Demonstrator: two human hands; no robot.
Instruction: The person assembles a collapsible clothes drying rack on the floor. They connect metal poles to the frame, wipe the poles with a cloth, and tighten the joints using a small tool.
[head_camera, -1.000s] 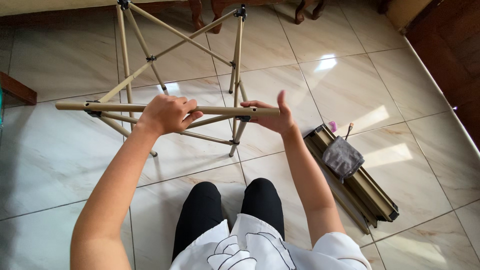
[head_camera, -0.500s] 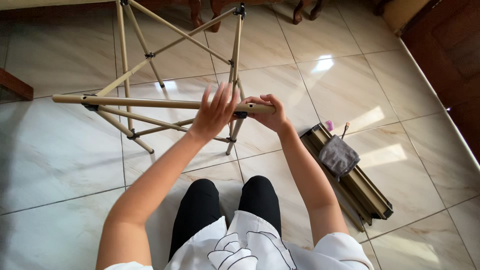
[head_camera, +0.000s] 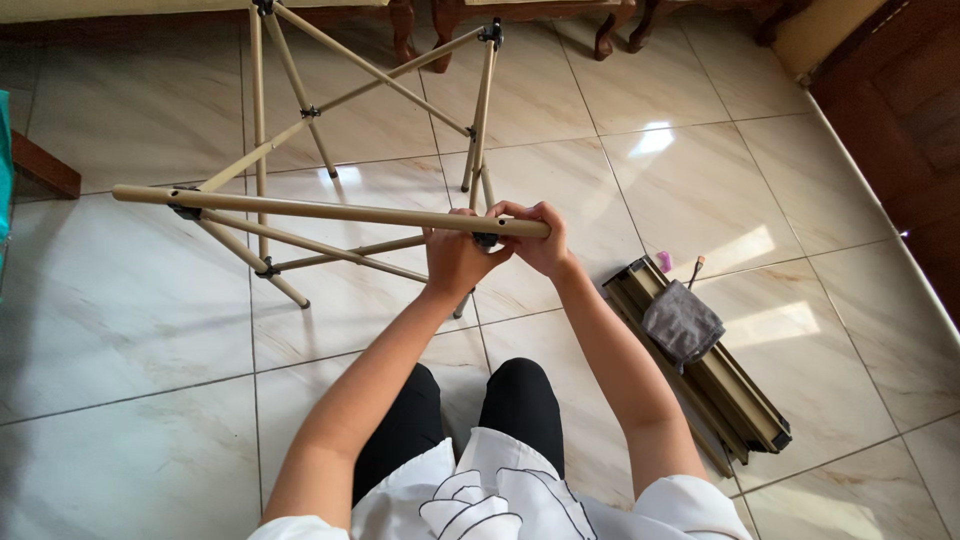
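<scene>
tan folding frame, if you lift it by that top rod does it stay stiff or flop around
The tan folding frame probably wobbles: its thin tubes cross at black pivot joints. It looks light for its size, all slim tubing. The top rod, gripped near one end by the left hand and right hand, would likely dip at its far end.

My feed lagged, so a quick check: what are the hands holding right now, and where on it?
Both hands, left hand and right hand, grip the tan pole of the folding frame at its right end, around the black joint.
</scene>
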